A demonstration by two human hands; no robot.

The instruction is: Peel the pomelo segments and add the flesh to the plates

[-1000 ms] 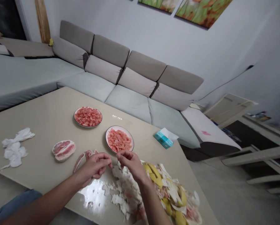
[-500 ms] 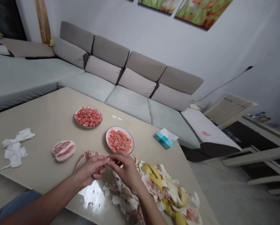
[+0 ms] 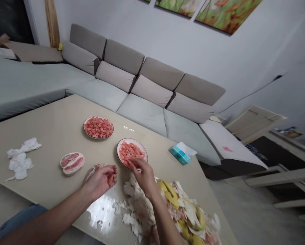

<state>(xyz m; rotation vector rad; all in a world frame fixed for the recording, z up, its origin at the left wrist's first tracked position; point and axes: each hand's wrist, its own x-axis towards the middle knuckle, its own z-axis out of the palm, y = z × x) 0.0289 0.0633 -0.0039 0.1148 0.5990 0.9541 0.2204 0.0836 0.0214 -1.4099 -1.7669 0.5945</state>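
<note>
One pomelo-pulp plate (image 3: 132, 140) lies under the right hand (image 3: 144, 178), near the left hand (image 3: 101, 182).

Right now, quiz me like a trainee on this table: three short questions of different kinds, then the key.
1. True or false: the fingers of the right hand reach over the rim of the nearer plate of pink pomelo pulp.
2. Which lies closest to the left hand? A, a peeled pomelo segment; B, the tissue box; C, the crumpled tissues.
3. How many plates of pulp stand on the beige table?

Key: 1 true; 2 A; 3 two.
</note>
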